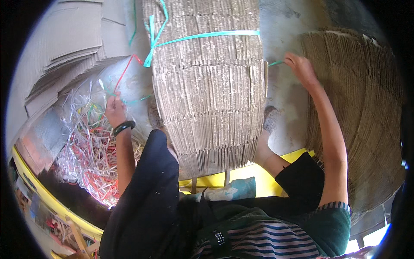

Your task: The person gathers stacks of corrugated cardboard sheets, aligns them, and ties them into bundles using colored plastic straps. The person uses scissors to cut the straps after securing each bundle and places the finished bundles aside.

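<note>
Between my legs lies a long bundle of brown cardboard sheets (207, 95) stood on edge, their ridged edges facing up. A green strap (207, 35) crosses its far part and is knotted at the left side, loose ends sticking up. Left of the bundle, my left hand (115, 110) is closed on plastic strapping; a red strap (125, 73) runs up from it and a green piece (140, 99) trails toward the bundle. On the other side, my right hand (300, 69) pinches a green strap (276, 63) that reaches the bundle's right edge.
A tangled heap of white, red and green strapping (92, 151) lies beside my left forearm. Flat cardboard sheets (69, 34) are piled at far left. Another large cardboard stack (358, 108) stands at right. Behind the bundle's near end is a yellow surface (267, 175).
</note>
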Tool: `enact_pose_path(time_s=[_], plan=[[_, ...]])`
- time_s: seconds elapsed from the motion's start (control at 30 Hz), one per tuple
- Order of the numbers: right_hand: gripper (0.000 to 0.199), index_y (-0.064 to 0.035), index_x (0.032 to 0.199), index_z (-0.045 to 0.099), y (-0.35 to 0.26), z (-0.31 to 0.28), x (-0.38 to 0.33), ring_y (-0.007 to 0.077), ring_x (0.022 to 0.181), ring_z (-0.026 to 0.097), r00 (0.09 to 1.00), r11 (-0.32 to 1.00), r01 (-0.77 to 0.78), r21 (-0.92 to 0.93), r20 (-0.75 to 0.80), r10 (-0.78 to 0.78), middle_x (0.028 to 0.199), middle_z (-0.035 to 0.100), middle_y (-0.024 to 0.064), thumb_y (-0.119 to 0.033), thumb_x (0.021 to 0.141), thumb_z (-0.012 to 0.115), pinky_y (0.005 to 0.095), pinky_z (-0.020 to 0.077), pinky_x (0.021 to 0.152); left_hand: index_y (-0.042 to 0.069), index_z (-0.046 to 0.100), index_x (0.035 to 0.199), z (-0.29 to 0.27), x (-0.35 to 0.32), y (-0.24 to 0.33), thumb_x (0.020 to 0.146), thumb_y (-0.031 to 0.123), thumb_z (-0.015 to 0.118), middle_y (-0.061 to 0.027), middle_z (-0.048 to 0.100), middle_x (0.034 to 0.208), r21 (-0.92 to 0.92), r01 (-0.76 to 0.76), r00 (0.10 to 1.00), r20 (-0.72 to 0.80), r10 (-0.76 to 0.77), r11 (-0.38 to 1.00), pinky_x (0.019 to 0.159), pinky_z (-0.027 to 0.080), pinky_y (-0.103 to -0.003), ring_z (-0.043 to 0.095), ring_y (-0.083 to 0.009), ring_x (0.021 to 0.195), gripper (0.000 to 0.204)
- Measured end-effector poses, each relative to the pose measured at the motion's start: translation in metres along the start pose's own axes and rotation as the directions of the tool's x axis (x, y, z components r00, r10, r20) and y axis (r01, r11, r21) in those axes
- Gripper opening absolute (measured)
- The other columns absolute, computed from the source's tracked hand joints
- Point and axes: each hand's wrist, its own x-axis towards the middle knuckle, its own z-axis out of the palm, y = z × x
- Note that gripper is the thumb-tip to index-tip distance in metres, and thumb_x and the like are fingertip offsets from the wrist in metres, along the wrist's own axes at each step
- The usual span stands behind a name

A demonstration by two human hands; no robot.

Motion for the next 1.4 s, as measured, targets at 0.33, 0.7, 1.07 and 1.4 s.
enact_pose_path(time_s=[0.33,0.7,1.07,1.4], plan=[[0.026,-0.0096,0.114,0.069,0.058,-0.005,-0.021,0.0378,0.075,0.063,0.957,0.924,-0.289,-0.252,-0.057,0.284,0.084,0.067,0.0169,-0.033,0.107,0.06,0.0495,0.0497,0.069,0.002,0.061,0.114,0.077,-0.028,0.069,0.112,0.02,0.054,-0.0114,0.069,0.103,-0.43,0.07,0.966,0.255,0.046,0.9,0.088,0.061,-0.039,0.071,-0.0195,0.089,0.02],[0.022,-0.0061,0.122,0.067,-0.26,-0.159,-0.023,0.0099,0.089,0.076,0.866,0.643,-0.285,0.711,0.479,-0.145,0.097,0.077,0.0046,-0.02,0.112,0.054,0.0139,0.0419,0.049,0.002,0.066,0.106,0.115,-0.112,0.145,0.113,0.016,0.054,-0.0002,0.065,0.094,-0.24,-0.223,0.871,0.387,0.303,0.945,0.081,0.049,-0.025,0.059,-0.0079,0.085,0.019],[0.017,-0.0048,0.113,0.062,-0.343,-0.024,0.001,0.0172,0.085,0.078,0.893,0.867,0.338,0.365,0.168,-0.418,0.088,0.075,0.0081,-0.018,0.104,0.066,0.0335,0.0612,0.064,0.002,0.068,0.107,0.13,-0.109,0.143,0.104,0.01,0.063,-0.0082,0.071,0.094,-0.015,-0.496,0.809,0.356,0.468,0.868,0.075,0.051,-0.034,0.065,-0.0195,0.082,0.01],[0.013,-0.0034,0.095,0.063,-0.441,0.019,0.014,0.0387,0.081,0.073,0.701,0.675,0.712,0.193,-0.245,-0.669,0.093,0.071,0.0167,-0.003,0.083,0.06,0.0582,0.0561,0.069,0.005,0.068,0.111,0.13,-0.097,0.132,0.097,0.004,0.063,-0.0077,0.069,0.097,-0.2,-0.636,0.622,0.439,0.649,0.745,0.088,0.047,-0.037,0.06,-0.0224,0.094,0.015]])
